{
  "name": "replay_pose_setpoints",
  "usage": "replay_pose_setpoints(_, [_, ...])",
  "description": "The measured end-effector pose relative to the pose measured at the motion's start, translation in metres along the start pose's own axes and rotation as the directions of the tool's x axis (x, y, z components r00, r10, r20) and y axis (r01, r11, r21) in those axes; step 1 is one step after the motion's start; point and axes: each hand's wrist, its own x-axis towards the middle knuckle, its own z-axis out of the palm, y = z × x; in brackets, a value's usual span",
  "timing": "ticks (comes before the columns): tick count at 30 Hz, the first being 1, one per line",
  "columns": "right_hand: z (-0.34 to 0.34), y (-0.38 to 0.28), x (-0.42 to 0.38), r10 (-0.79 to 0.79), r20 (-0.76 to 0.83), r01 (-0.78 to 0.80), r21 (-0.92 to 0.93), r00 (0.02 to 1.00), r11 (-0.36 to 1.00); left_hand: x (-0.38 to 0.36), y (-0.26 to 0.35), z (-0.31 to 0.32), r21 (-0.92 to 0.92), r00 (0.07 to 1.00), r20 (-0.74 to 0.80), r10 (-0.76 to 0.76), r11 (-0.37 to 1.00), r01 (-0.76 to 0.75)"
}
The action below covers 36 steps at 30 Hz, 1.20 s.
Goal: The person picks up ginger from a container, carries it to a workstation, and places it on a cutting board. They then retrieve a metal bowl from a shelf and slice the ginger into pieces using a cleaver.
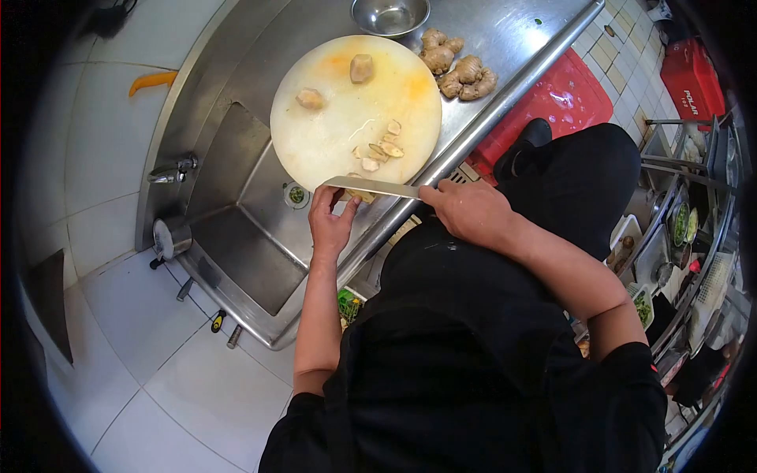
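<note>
My right hand (471,210) is closed round the handle of a kitchen knife (378,187), whose blade reaches left across the near edge of a round white cutting board (315,67). Under and beside the blade, my left hand (331,223) grips a piece of peeled ginger (363,195), partly hidden by the knife. Several cut ginger pieces (380,150) lie on the board just beyond the blade. Farther up the board are two larger peeled chunks, one ginger chunk (361,68) near the top and another ginger chunk (311,98) at the left.
Unpeeled ginger roots (467,77) lie on the steel counter right of the board. A metal bowl (390,16) stands behind it. The sink (252,260) opens at left, below a tap (172,171). A red tub (564,98) and loaded shelves (670,229) are at right.
</note>
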Motion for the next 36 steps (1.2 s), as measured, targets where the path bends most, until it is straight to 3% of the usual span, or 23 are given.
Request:
replay_pose_setpoints(7, [-0.005,-0.001,-0.002,-0.039,-0.011,0.038,-0.082,0.999,0.996,0.003,0.004,-0.002,-0.035,1.0,0.008,-0.028,0.999,0.028])
replay_pose_setpoints(11, [-0.001,0.0,0.008,-0.044,-0.032,0.042,-0.063,0.999,0.997,0.004,-0.007,-0.002,0.018,0.999,0.013,0.03,0.999,-0.03])
replay_pose_setpoints(13, [0.0,0.0,0.018,0.035,0.103,-0.036,0.005,0.994,0.999,0.004,-0.009,-0.002,0.024,0.999,0.017,0.039,0.999,-0.039])
replay_pose_setpoints(18, [0.0,0.008,0.033,0.037,0.133,-0.055,0.129,0.99,0.99,0.005,-0.001,-0.002,-0.106,0.997,0.063,-0.049,0.993,0.056])
replay_pose_setpoints(25, [0.015,0.018,0.062,0.064,0.258,-0.138,0.28,0.964,0.95,0.007,-0.007,-0.002,-0.138,0.999,0.046,0.015,0.99,-0.008])
replay_pose_setpoints(29, [0.014,0.03,0.062,0.03,0.251,-0.115,0.33,0.967,0.937,0.009,0.002,-0.005,-0.123,0.998,0.064,0.007,0.992,0.001])
replay_pose_setpoints(31, [0.016,0.03,0.055,0.041,0.208,-0.12,0.386,0.977,0.915,0.008,0.004,-0.01,0.095,0.988,0.124,0.092,0.99,-0.104])
replay_pose_setpoints(36, [0.009,0.012,0.031,0.167,0.139,-0.199,0.257,0.976,0.946,0.009,0.009,-0.003,0.154,0.995,0.04,0.095,0.983,-0.1])
